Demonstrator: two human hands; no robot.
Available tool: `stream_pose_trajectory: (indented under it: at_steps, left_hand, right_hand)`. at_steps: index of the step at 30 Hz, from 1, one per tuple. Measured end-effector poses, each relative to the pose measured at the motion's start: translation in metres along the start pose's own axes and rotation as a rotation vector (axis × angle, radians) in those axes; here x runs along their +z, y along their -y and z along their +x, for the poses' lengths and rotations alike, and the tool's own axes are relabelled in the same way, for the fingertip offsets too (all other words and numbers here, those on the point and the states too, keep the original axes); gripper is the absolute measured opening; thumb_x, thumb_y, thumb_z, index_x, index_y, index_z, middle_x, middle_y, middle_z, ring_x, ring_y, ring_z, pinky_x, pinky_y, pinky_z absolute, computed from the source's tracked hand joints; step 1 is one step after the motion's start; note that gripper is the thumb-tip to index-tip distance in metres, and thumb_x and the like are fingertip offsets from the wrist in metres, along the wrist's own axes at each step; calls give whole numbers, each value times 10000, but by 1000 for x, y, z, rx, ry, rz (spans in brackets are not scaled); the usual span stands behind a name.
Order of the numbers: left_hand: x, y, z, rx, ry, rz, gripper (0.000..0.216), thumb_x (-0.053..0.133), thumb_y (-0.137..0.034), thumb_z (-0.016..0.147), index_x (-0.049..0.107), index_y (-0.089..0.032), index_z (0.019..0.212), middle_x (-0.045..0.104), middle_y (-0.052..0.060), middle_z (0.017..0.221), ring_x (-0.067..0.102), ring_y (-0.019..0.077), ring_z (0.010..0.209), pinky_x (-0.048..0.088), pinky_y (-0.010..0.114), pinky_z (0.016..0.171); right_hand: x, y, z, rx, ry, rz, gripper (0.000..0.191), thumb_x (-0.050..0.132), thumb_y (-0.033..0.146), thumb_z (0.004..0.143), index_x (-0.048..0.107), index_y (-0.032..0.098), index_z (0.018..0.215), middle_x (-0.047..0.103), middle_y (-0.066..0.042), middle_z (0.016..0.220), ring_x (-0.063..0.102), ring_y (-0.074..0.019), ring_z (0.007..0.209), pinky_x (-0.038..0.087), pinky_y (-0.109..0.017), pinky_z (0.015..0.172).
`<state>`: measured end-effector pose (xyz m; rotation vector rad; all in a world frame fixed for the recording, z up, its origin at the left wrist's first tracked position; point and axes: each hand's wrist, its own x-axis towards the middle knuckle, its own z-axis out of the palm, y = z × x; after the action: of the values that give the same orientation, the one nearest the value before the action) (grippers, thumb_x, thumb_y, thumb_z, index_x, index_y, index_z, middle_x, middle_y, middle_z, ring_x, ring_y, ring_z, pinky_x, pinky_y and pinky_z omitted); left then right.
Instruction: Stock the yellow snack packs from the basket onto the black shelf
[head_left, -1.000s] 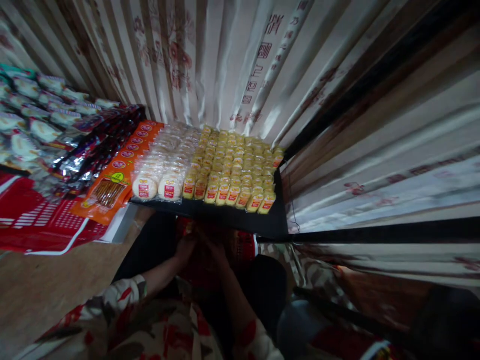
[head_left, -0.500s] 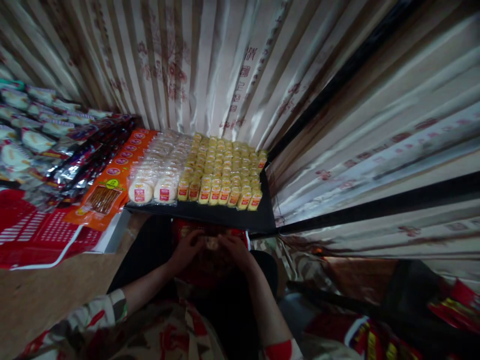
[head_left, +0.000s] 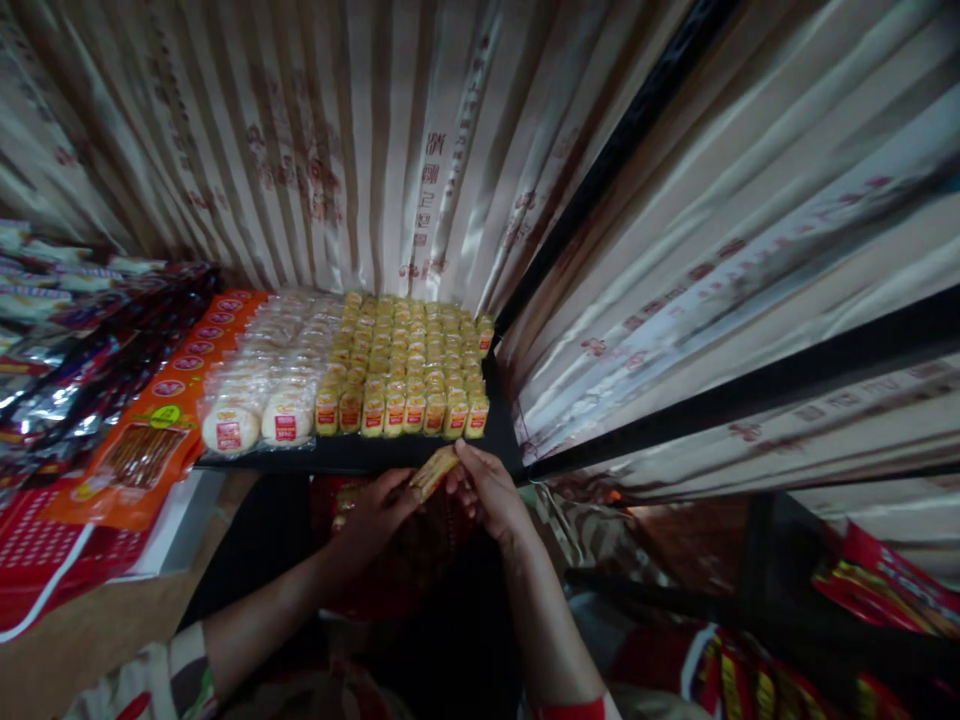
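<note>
A small yellow wrapped packet is held between both hands, tilted, just off the near edge of the tabletop as seen from above. Taking the packet as the clock's centre, the left hand lies at 8 o'clock, fingertips closed on the packet's lower end; the right hand, between 3 and 4, pinches the upper end between thumb and fingers. Towards 6 is a dim red bag, its contents hard to make out.

The black tabletop bears rows of yellow packets between 11 and 12, round white packets beside them at 10, and an orange bag between 9 and 10. Beyond, pleated curtains printed with red characters hang at 12, with more at 2. Red packages sit at 4.
</note>
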<state>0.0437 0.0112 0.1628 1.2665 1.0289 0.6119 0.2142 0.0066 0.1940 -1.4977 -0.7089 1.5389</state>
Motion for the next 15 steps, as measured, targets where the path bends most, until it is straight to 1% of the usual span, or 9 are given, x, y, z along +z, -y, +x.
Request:
stream_pose_trajectory:
  at_steps: [2,4,6,8,10,11,13,15]
  left_hand:
    - [3,-7,6,-56,63,-91,401,493,-468,790,595,-154,1016,670,40,804,612,169,729,464,252,667]
    - [5,-11,13,-62,91,-176,392,494,-504,792,600,-152,931,646,17,701,592,148,661,446,232,610]
    - [8,-12,22,-72,108,-278,400,503,-527,784,594,-147,872,631,14,671,582,137,622,433,223,568]
    - [11,-13,32,-99,125,-365,424,523,-550,757,587,-141,847,632,22,683,577,128,583,420,219,526]
    - [11,-17,42,-144,150,-403,440,544,-562,722,584,-138,831,634,29,689,567,115,533,399,210,482]
    - [11,-20,46,-172,168,-402,443,549,-561,708,584,-137,833,634,28,679,558,109,505,385,205,459]
    - [6,-29,56,-224,198,-371,441,542,-550,696,589,-135,837,626,22,634,535,99,450,358,197,418]
    - [0,-41,66,-240,237,-326,433,538,-534,692,597,-126,826,621,21,601,525,97,424,346,193,394]
  right_hand:
    - [-3,1,2,-33,-6,2,491,584,668,672,544,179,656,513,63,403,282,-30,258,176,-150,259]
    - [-7,1,3,-71,-13,-3,504,573,681,671,502,187,602,504,62,396,260,-26,257,154,-159,266]
    - [-12,0,5,-114,-31,-2,499,580,674,672,500,188,597,497,67,410,267,-25,278,165,-163,287]
    - [-16,-1,9,-147,-52,7,486,590,656,679,510,184,591,480,71,434,287,-28,313,195,-167,314]
    - [-21,-1,13,-184,-95,8,460,599,624,692,537,179,595,486,62,481,337,-38,369,240,-169,351]
    - [-23,-1,15,-211,-129,7,430,613,601,693,568,178,629,510,51,522,381,-48,412,270,-170,376]
    - [-27,2,19,-278,-199,3,374,647,546,685,638,188,792,592,17,667,491,-84,546,343,-176,445]
    - [-30,6,23,-333,-219,-6,435,669,500,676,635,212,1000,641,-16,838,556,-127,697,401,-196,519]
